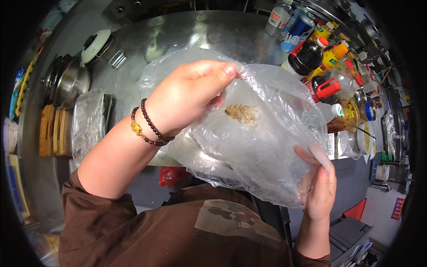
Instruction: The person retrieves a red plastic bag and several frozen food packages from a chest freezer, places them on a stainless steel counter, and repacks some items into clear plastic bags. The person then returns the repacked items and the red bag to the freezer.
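Observation:
A large clear plastic bag [267, 147] is stretched between my two hands above a steel worktop [130, 40]. My left hand [193, 90], with beaded bracelets [153, 133] at the wrist, pinches the bag's upper edge between thumb and fingers. At the lower right, my right hand [320, 187] grips the other side, its fingers seen partly through the film. A small yellowish-brown clump of food [242, 112] shows in the middle of the bag; what kind it is I cannot tell.
Sauce bottles [305, 56], a blue can [298, 32] and jars crowd the right side. A steel bowl [74, 81], a white lid [96, 46], wooden blocks [61, 130] and a plastic-wrapped tray [88, 120] stand at left. A wire rack piece [117, 59] lies near the lid.

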`<state>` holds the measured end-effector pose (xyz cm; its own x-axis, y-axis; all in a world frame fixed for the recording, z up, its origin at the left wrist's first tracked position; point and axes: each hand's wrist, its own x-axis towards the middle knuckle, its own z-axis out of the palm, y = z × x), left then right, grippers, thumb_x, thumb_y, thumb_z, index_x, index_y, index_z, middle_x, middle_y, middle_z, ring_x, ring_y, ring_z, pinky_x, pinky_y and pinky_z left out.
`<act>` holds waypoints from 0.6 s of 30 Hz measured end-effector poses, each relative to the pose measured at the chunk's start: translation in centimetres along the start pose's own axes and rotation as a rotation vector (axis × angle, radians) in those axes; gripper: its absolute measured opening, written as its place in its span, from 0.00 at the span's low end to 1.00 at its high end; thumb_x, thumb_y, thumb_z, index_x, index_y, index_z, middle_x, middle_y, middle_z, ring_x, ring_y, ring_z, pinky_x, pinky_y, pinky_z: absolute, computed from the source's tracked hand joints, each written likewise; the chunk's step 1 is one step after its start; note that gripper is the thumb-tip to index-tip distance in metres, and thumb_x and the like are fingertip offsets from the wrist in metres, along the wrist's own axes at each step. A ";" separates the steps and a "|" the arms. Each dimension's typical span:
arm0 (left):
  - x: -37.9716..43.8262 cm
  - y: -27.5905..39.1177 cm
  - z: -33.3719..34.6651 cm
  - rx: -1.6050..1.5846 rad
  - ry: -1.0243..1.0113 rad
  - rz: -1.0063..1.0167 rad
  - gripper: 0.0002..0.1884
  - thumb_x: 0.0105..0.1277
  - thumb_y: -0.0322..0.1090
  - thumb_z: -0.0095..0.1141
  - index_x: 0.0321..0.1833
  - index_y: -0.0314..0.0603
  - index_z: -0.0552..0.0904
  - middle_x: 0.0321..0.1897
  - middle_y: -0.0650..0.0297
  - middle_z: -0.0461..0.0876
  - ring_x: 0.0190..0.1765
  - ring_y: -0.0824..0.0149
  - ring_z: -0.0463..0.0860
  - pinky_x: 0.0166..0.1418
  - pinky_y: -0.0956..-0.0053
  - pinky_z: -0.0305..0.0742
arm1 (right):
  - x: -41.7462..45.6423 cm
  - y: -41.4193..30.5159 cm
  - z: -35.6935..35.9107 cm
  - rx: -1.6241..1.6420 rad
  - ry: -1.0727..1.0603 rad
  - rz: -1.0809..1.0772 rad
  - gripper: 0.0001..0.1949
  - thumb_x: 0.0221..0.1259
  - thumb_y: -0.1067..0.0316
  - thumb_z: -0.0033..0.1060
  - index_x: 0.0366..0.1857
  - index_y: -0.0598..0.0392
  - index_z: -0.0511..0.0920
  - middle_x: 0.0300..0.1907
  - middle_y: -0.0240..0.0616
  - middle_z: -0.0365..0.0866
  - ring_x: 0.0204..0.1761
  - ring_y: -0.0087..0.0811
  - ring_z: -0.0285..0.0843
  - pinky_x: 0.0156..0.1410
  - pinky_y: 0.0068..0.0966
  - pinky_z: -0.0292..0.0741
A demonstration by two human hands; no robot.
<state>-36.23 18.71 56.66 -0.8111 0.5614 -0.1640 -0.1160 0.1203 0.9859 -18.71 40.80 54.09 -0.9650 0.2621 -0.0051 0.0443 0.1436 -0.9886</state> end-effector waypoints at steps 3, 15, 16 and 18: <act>-0.1 0.0 -0.3 0.062 -0.057 -0.007 0.18 0.66 0.47 0.46 0.41 0.39 0.80 0.19 0.71 0.71 0.20 0.81 0.66 0.22 0.85 0.62 | -0.3 -0.3 -0.2 -0.002 -0.017 0.038 0.23 0.67 0.53 0.32 0.55 0.63 0.64 0.49 0.57 0.72 0.16 0.16 0.60 0.21 0.12 0.57; -0.9 1.8 0.4 0.087 -0.111 -0.004 0.20 0.66 0.49 0.44 0.44 0.40 0.79 0.18 0.72 0.69 0.22 0.80 0.69 0.21 0.85 0.65 | 0.5 -1.0 -1.2 0.059 0.113 0.039 0.25 0.67 0.53 0.36 0.56 0.66 0.63 0.45 0.48 0.75 0.16 0.14 0.60 0.19 0.11 0.57; -0.8 2.0 0.4 0.096 -0.097 0.008 0.19 0.66 0.49 0.44 0.44 0.40 0.79 0.18 0.72 0.69 0.22 0.80 0.69 0.21 0.85 0.65 | 0.5 -0.8 -1.7 0.035 0.092 0.019 0.25 0.67 0.53 0.36 0.56 0.66 0.63 0.46 0.49 0.74 0.19 0.15 0.64 0.21 0.12 0.60; -0.6 2.3 0.3 0.096 -0.073 0.011 0.19 0.66 0.48 0.44 0.42 0.40 0.79 0.17 0.71 0.69 0.20 0.80 0.69 0.20 0.84 0.65 | 0.6 -0.9 -1.8 0.026 0.060 0.024 0.25 0.65 0.55 0.39 0.57 0.66 0.62 0.48 0.50 0.73 0.29 0.20 0.69 0.30 0.15 0.65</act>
<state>-35.80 18.90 58.99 -0.7677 0.6209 -0.1586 -0.0488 0.1901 0.9806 -18.86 42.58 55.23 -0.9464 0.3222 -0.0207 0.0597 0.1116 -0.9920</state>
